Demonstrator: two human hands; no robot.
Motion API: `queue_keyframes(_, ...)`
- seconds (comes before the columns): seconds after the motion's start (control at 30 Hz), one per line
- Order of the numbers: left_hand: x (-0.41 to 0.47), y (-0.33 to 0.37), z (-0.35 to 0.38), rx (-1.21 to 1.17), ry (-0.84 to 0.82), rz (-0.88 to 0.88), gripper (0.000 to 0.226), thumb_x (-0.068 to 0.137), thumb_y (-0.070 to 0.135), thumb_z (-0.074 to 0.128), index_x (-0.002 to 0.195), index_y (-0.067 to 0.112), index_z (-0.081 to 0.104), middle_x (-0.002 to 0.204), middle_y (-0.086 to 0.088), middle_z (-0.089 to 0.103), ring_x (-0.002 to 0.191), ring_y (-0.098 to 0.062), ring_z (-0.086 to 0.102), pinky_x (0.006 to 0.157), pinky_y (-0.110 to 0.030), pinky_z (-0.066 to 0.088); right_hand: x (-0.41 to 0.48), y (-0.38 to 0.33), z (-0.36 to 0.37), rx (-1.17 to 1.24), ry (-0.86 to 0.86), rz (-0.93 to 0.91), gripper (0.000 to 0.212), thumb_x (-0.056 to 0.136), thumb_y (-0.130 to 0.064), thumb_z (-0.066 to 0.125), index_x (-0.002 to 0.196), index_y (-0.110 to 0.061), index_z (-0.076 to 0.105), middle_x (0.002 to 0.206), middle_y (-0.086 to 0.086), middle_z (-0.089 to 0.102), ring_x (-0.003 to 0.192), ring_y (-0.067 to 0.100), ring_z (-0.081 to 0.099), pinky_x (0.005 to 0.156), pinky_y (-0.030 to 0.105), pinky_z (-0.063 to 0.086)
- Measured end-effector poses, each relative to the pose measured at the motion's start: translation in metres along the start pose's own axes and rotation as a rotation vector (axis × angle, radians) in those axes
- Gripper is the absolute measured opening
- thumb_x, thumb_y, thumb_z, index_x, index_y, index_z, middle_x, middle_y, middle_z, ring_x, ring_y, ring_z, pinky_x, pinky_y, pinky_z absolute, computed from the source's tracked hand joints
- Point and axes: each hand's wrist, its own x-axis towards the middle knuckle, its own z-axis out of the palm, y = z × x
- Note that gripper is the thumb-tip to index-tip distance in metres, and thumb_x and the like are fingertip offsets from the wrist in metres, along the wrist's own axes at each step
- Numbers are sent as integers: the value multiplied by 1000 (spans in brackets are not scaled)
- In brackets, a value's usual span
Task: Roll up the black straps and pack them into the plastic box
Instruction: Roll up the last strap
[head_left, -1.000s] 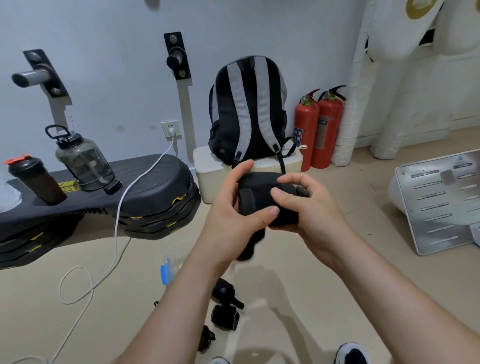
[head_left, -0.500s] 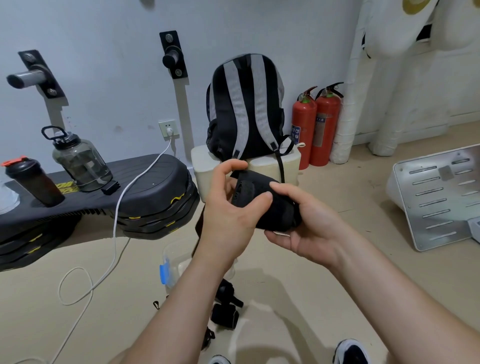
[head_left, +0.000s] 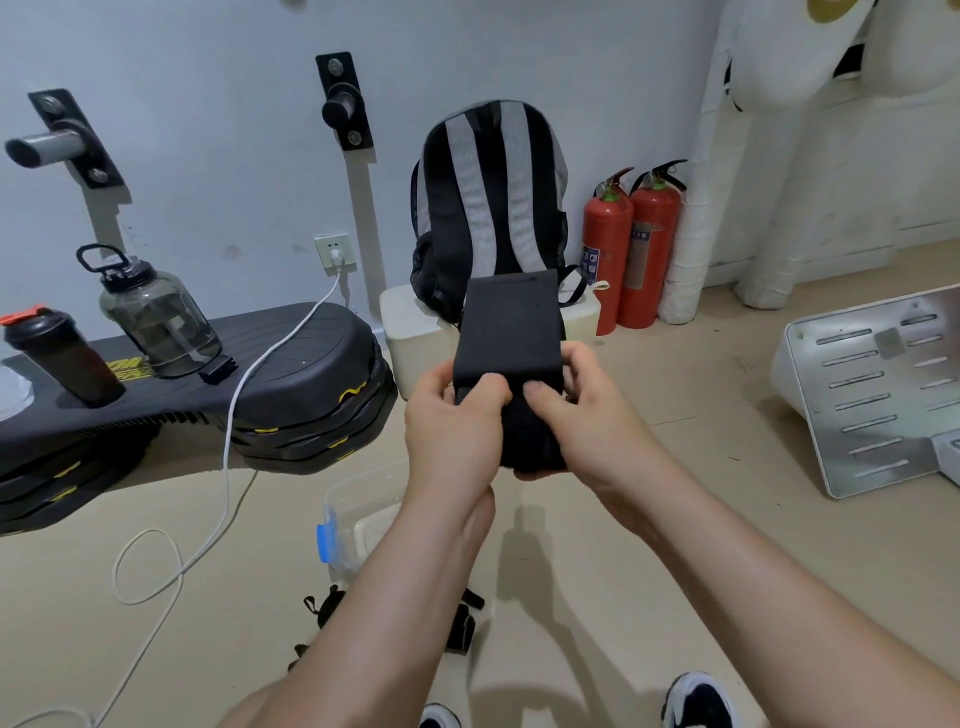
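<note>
Left hand and right hand both grip the black strap in mid-air, thumbs pinching its rolled end, loose flap standing up, so wind it tight with edges square before lowering it into the plastic box on the floor below.

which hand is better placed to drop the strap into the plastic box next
Left, probably. The left hand and right hand both grip the black strap, but the plastic box sits on the floor under the left forearm.
</note>
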Motion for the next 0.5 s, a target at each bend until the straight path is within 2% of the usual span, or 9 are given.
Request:
queue_keyframes(0.1,-1,2,1,-41,49,2,36,84,-9,50,115,7,62,83,-4,65,74,-20,58,67,-34,49,-1,3,1,-44,-23,-71,22,99,-11,54,112,-28,53,111,-3,66,96,21,69,60,31,56)
queue_keyframes(0.2,-1,5,-2,-79,25,-48,38,86,-8,47,115,13,60,93,-13,68,79,-26,62,67,-43,53,-2,3,1,-67,-84,-105,29,93,-14,65,116,-28,56,104,-13,67,92,8,68,64,22,53)
queue_keyframes(0.27,-1,7,-5,-31,-20,-83,39,88,-6,47,118,15,58,100,-13,68,78,-22,64,58,-32,55,-1,2,0,-186,-48,-171,32,89,-14,70,112,-32,58,99,-20,66,93,2,66,69,20,52)
queue_keyframes(0.33,2,10,-8,89,-20,-71,46,87,-6,49,126,18,51,110,-6,64,84,-11,62,61,-21,49,2,2,-4,-505,33,-330,35,84,-12,73,112,-31,63,98,-18,65,93,4,62,78,21,50)
queue_keyframes(0.43,8,13,-17,228,3,121,72,80,-7,60,135,33,39,127,0,53,114,-12,55,77,-19,43,6,2,-13,-812,65,-499,28,79,-14,67,103,-30,69,90,-13,62,88,15,57,76,30,46)
queue_keyframes(0.5,8,15,-25,406,-9,468,73,74,-4,62,130,40,45,129,5,49,122,-14,50,93,-28,46,9,4,-18,-922,45,-561,23,79,-17,63,93,-34,66,84,-15,58,84,19,55,73,33,44)
